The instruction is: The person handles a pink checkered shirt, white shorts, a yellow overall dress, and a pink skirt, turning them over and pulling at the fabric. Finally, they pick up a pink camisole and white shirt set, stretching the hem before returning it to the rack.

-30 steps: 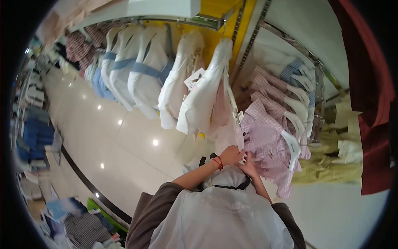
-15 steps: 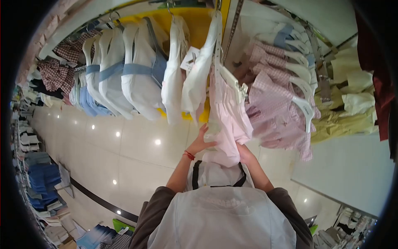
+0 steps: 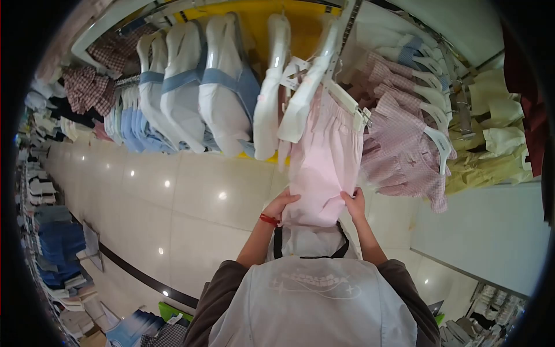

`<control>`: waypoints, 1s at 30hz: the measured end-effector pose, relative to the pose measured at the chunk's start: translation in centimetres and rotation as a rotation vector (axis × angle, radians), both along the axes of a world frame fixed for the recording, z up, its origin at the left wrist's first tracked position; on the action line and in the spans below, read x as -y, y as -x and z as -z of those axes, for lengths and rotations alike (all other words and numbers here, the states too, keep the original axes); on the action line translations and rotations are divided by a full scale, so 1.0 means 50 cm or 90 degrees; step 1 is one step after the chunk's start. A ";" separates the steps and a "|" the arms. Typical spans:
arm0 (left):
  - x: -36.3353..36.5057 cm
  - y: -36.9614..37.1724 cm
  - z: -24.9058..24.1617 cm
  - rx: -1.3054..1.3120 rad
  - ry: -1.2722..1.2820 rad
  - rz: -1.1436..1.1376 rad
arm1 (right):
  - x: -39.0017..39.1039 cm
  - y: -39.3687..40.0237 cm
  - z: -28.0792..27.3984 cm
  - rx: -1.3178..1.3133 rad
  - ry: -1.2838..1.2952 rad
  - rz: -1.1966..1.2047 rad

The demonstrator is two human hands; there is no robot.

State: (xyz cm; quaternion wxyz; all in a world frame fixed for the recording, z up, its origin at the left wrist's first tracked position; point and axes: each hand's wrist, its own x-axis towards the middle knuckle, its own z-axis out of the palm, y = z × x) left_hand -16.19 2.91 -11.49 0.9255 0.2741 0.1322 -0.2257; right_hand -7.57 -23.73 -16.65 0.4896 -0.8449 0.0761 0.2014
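Pink garment (image 3: 324, 168) on hanger (image 3: 344, 99), lower sides held in hands (image 3: 355, 205).

Matt pink cloth garment (image 3: 324, 165); glossy floor (image 3: 199, 199).

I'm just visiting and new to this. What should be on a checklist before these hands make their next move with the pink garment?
1. Left hand gripping the pink garment: ok, thumb in front.
2. Right hand gripping the opposite edge: ok.
3. Garment on its clip hanger: ok, hanging below it.
4. Front smooth: not ok, creases show near the right hand.
5. Free of the checked pink top beside it: cannot tell.
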 end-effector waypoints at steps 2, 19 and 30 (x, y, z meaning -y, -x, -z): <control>0.005 0.000 -0.047 0.023 -0.003 -0.056 | -0.002 0.008 0.005 -0.096 -0.066 0.018; -0.009 0.003 -0.106 0.173 -0.148 0.053 | -0.138 0.042 -0.284 -0.205 -0.456 -0.127; 0.002 0.063 -0.140 0.024 -0.003 -0.052 | -0.093 0.028 -0.332 -0.318 -0.854 0.075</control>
